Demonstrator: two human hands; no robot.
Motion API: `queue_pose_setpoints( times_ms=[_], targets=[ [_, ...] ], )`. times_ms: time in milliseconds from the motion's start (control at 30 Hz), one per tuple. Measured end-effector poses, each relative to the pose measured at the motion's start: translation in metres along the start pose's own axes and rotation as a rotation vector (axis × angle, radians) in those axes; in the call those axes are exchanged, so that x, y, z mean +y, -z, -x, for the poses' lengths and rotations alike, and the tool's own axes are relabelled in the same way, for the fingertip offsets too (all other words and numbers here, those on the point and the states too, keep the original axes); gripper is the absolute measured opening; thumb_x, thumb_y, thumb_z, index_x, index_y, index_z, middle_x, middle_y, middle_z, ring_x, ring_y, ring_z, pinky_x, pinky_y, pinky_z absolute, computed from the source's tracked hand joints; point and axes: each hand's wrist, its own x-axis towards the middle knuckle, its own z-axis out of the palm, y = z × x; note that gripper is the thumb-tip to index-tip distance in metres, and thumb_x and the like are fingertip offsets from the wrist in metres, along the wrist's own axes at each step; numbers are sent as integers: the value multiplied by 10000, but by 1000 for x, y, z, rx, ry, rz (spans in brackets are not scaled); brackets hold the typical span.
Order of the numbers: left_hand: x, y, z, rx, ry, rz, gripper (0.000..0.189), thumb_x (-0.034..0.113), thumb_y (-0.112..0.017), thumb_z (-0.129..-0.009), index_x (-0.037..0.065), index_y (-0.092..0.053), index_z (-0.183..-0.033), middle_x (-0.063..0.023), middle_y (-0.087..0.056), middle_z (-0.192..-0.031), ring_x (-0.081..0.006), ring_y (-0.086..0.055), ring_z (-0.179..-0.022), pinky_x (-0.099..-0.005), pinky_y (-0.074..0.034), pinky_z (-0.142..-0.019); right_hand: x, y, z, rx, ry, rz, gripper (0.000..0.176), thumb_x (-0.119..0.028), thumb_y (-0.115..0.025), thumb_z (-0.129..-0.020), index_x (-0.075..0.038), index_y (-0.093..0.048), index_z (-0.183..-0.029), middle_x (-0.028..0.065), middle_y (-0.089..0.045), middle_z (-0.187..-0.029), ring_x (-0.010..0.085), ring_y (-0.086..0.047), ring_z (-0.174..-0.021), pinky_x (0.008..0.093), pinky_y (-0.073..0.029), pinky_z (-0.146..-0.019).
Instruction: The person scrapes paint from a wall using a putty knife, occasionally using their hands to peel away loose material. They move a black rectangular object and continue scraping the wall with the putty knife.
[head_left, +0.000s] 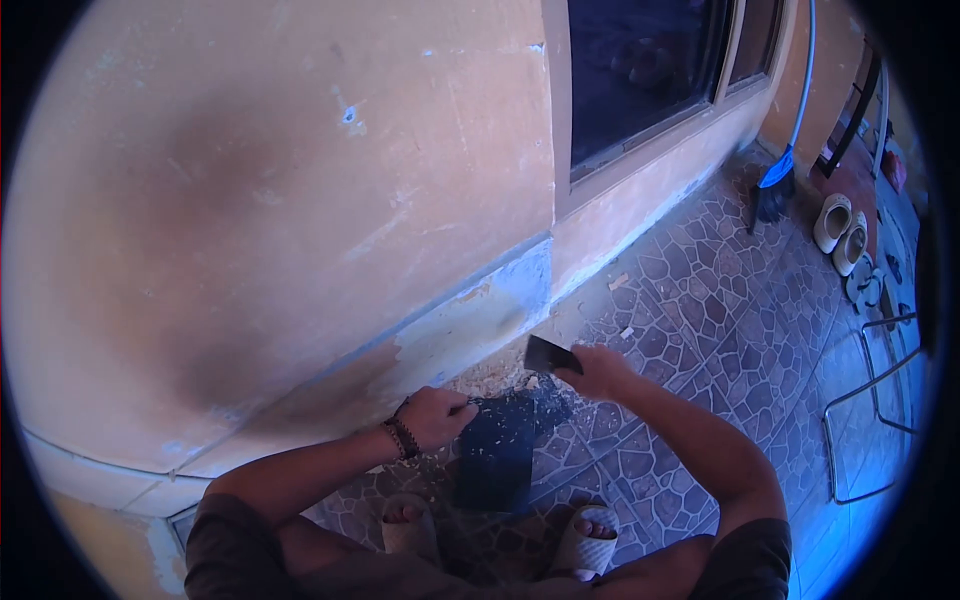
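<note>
My right hand [603,374] is closed around a scraper [548,354] with a wide dark blade, held above the floor near the foot of the wall. My left hand [434,418], a bracelet at its wrist, is closed at the upper left corner of a dark flat sheet [495,460]. The sheet lies between my feet and the wall, sprinkled with pale chips. Pale flakes and crumbs [487,376] are heaped along the wall base just beyond it. A dark patch of debris [553,405] spreads at the sheet's right edge.
The wall [300,200] has peeling paint and a bare pale strip [470,315] low down. My slippered feet [585,540] flank the sheet. A blue broom [777,172], light clogs [832,222] and a metal frame [830,450] stand on the right of the stone-patterned floor.
</note>
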Motion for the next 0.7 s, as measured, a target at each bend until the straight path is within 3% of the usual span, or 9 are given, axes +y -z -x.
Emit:
queue_pose_setpoints(
  times_ms=[67,167,267,367,433,500,600,700],
  targets=[
    [2,4,2,-79,48,-69,181,201,-600,-797,26,-575,-756,-169,-605,-676,-344,-614,-683,-426,-476,-653,11,1,3,-56,-9,78,407,-422,-561,-833,-56,-593,-1009,193,-647,-938,382,-625,-900,465,-497,-798],
    [-4,-3,5,22,-133,-38,143,163,-589,-793,48,-566,-876,-167,-615,-793,-360,-608,-765,-449,-474,-699,22,6,12,-127,-62,154,359,-368,-564,-828,-66,-601,-1020,180,-648,-977,355,-622,-944,444,-495,-827],
    [11,6,10,-63,-167,-213,196,145,-602,-815,48,-556,-978,-146,-621,-941,-329,-611,-873,-411,-489,-768,33,10,11,-204,-87,209,301,-282,-562,-823,-69,-612,-1029,178,-648,-993,337,-622,-965,434,-495,-832],
    [28,20,4,-69,-323,-440,202,135,-624,-786,51,-573,-962,-151,-601,-1014,-320,-590,-980,-424,-464,-874,31,20,9,-239,-98,232,271,-189,-558,-810,-52,-618,-1036,184,-647,-1005,329,-624,-974,429,-499,-829],
    [46,32,-8,180,-559,-646,240,123,-640,-757,38,-580,-973,-173,-564,-1127,-328,-518,-1133,-459,-377,-1011,34,23,4,-221,-83,234,267,-134,-554,-798,-38,-621,-1039,190,-645,-1012,331,-625,-975,426,-502,-825],
    [90,57,-27,270,-671,-902,324,156,-630,-765,8,-585,-1049,-201,-505,-1249,-348,-404,-1261,-499,-256,-1097,33,29,1,-184,-87,215,275,-113,-556,-790,-26,-618,-1044,197,-644,-1013,332,-628,-970,427,-504,-822],
    [146,85,-64,463,-593,-1257,608,271,-627,-772,-30,-472,-1277,-197,-280,-1460,-304,-178,-1396,-470,-80,-1149,22,40,4,-124,-94,161,287,-86,-553,-781,-20,-613,-1054,202,-643,-1019,332,-630,-974,423,-507,-828],
    [167,102,-102,589,-556,-1431,683,340,-607,-783,-1,-408,-1341,-169,-265,-1475,-276,-163,-1403,-452,-66,-1151,22,41,8,-118,-93,144,302,-86,-553,-783,-17,-610,-1071,198,-642,-1026,329,-628,-982,418,-507,-836]
  ],
)
